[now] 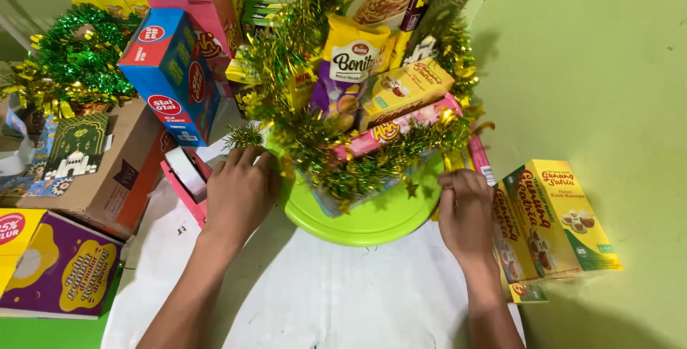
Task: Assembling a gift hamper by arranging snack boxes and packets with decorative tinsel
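Two hands steady a green tray [372,224] of tinsel-wrapped snack packs on white paper: left hand [240,191] flat, fingers together at the rim; right hand [465,213] curled, apparently pinching tinsel, w/ yellow boxes [558,220] alongside.

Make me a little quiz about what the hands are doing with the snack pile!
1. True or false: the left hand rests at the edge of the round lime-green plastic tray.
2. What lies just left of the left hand: A) a pink tape dispenser, B) a spoon, C) a cup?
3. Which boxes stand beside the right hand?

Key: 1 true. 2 A. 3 The yellow-and-green cardboard snack boxes.
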